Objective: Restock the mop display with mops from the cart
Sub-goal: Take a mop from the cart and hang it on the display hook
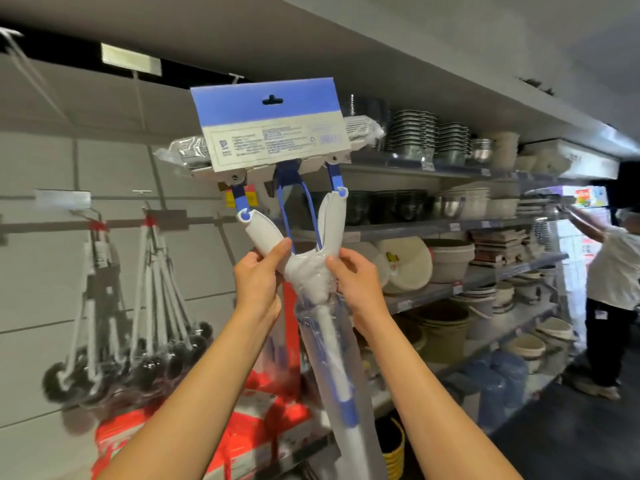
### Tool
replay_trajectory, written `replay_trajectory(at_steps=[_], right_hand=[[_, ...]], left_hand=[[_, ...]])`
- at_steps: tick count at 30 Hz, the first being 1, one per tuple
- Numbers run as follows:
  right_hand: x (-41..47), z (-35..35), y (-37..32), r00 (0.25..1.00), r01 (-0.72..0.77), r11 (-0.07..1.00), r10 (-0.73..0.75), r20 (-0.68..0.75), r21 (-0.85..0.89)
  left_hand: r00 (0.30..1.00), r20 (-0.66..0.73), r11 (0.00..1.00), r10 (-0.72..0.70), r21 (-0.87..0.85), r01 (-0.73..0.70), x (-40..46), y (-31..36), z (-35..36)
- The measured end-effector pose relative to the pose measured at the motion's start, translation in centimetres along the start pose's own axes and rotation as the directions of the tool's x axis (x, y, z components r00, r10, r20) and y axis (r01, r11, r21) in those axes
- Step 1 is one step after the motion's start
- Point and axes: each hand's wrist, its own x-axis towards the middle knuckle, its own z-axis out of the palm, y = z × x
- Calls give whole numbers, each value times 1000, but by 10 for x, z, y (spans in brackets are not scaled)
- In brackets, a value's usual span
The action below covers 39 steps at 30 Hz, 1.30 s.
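I hold a white and blue sponge mop (304, 268) upright in front of me, head up, its pole wrapped in clear plastic. My left hand (258, 280) grips the left arm of its white Y-shaped yoke. My right hand (356, 284) grips the yoke's right side and neck. A blue and white header card (273, 124) with a hang hole covers the mop head. A metal peg hook (239, 77) sticks out of the grey wall panel just above and left of the card. The cart is out of view.
Black round brushes (135, 365) hang in bunches from pegs at the left. Red boxes (194, 431) sit low beneath them. Shelves of bowls, pots and baskets (450, 258) run along the right. A person in a white shirt (613, 271) reaches up at the far right.
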Motion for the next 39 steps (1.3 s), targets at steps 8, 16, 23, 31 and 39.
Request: replay_trajectory(at_steps=[8, 16, 23, 31, 39], right_hand=[[50, 15, 17, 994, -35, 999, 30, 105, 38], [121, 21, 33, 980, -32, 988, 1, 201, 150], [177, 17, 57, 979, -47, 971, -2, 204, 236], [223, 16, 86, 978, -81, 947, 16, 206, 311], [268, 31, 96, 980, -37, 934, -35, 194, 355]], left_hand=[[997, -46, 997, 63, 48, -61, 32, 0, -9], [984, -70, 973, 166, 175, -152, 69, -8, 16], [966, -79, 923, 248, 323, -211, 104, -25, 49], [969, 88, 833, 230, 498, -242, 139, -48, 63], [940, 82, 814, 332, 478, -330, 194, -59, 66]])
